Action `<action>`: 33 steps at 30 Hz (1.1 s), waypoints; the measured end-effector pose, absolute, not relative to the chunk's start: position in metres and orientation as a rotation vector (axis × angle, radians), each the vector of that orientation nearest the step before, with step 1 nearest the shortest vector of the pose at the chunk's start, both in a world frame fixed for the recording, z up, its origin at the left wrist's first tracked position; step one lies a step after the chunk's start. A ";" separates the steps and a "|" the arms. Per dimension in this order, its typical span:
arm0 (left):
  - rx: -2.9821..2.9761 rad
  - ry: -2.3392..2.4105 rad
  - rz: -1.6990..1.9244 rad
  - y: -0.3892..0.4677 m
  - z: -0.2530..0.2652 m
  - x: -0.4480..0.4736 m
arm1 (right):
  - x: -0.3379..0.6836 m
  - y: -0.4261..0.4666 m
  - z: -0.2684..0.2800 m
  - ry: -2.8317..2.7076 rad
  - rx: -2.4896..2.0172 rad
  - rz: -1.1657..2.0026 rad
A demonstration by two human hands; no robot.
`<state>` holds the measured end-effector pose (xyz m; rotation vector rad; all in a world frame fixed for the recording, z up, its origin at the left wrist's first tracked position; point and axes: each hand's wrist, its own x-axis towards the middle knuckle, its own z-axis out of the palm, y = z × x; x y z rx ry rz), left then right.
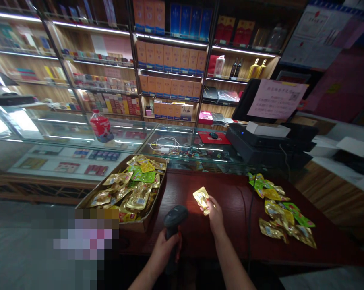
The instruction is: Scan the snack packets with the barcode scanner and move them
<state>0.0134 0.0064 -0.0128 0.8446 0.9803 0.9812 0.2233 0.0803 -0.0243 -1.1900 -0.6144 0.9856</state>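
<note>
My left hand (164, 247) is wrapped round the handle of a black barcode scanner (175, 217), whose head points toward the right. In my right hand (215, 213) is a small gold snack packet (201, 198), pinched at its right edge and lit brightly in front of the scanner. To the left stands an open cardboard box (148, 219) with many gold, yellow and green packets (139, 195) inside. On the right of the dark red table lies a loose group of similar gold and green packets (278, 213).
Behind the table (182, 183) runs a glass display counter (133, 139) bearing a red bottle (100, 125), a white cable (165, 147) and a mouse (214, 135) on a red pad. A monitor (245, 100) stands at right. A dark cord (251, 225) crosses the table. Stocked shelves line the wall.
</note>
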 end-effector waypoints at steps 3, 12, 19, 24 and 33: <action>0.851 0.988 0.963 0.006 -0.010 0.014 | 0.224 0.080 -0.025 -0.586 -1.182 0.990; 0.803 0.985 0.988 0.005 -0.009 0.014 | 0.221 0.075 -0.022 -0.738 -1.234 0.998; 0.799 0.964 0.985 0.006 -0.010 0.014 | 0.222 0.072 -0.021 -0.796 -1.243 0.993; 0.817 0.972 0.971 0.005 -0.013 0.014 | 0.225 0.069 -0.021 -0.881 -1.271 0.924; 0.797 0.989 0.973 0.005 -0.008 0.018 | 0.204 0.093 0.011 -0.731 -1.182 1.113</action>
